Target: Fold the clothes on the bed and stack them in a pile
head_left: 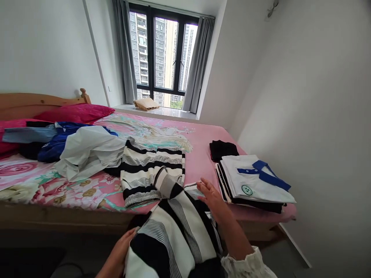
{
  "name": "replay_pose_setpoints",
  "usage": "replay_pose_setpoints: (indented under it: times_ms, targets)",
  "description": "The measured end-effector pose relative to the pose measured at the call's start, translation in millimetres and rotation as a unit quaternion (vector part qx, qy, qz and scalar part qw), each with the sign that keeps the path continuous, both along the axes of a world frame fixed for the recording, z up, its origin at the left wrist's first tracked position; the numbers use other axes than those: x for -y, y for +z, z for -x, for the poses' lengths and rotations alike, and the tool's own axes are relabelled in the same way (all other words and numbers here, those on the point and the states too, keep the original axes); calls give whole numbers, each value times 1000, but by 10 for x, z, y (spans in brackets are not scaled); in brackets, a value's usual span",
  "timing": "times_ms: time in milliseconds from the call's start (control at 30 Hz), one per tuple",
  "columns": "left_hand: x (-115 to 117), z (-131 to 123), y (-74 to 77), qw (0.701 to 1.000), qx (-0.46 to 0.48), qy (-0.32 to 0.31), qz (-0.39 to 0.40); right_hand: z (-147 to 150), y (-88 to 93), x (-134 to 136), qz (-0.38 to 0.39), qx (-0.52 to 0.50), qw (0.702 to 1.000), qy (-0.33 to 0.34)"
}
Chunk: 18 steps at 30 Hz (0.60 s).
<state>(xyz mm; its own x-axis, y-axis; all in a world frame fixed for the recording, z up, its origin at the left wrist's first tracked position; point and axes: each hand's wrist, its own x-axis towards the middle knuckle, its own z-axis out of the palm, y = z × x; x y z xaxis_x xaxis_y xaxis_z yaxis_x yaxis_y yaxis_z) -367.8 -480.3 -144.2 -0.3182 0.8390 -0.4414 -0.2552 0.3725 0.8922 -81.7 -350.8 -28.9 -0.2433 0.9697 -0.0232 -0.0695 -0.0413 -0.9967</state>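
Note:
A garment with black, white and thin-lined stripes [179, 220] hangs at the bed's front edge, its upper end bunched over the mattress. My left hand [123, 247] grips it at its left side, with the fingertips partly hidden by the cloth. At its upper right, my right hand [213, 199] has its fingers stretched out beside the cloth; whether they touch it I cannot tell. Another striped piece [152, 164] lies spread just beyond on the bed. I cannot tell whether the two striped pieces are joined.
On the bed's right stands a folded stack topped by a white polo shirt [246, 179] with a blue collar. Folded black cloth [223, 150] lies behind it. To the left are loose white cloth [89, 148], blue clothing [55, 144] and a red pillow [77, 112].

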Motion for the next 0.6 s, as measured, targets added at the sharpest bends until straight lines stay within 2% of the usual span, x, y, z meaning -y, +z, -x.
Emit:
replay_pose_setpoints:
  times_ms: [33,100,167,233,267,333,367,433,500,533,600]
  targets:
    - [105,90,-169,999,31,21,17,13,-222,3,12,47,999,-19]
    - [282,260,-380,995,79,49,38,-19,-685,66,-11,160,986,-46]
    - [363,404,-455,995,58,64,54,-109,-1065,180,-27,278,958,-63]
    - [348,489,-439,996,-17,76,53,-207,-1269,301,-27,368,926,-79]
    - [320,496,-400,993,-73,80,36,-241,-1293,357,-25,392,916,-84]
    - [259,415,-250,978,-193,77,-27,-247,-1200,474,-37,389,917,-81]
    - [236,326,-135,964,-252,60,-68,-212,-1100,546,-56,368,926,-67]
    - [211,73,169,917,-367,-23,-154,-72,-856,733,-122,322,939,-18]
    - [205,-220,514,832,-470,-162,-247,119,-644,964,-218,297,927,73]
    - [204,-355,674,780,-506,-234,-284,209,-577,1077,-275,287,908,130]
    - [204,-562,920,683,-542,-367,-323,320,-544,1256,-379,269,864,194]
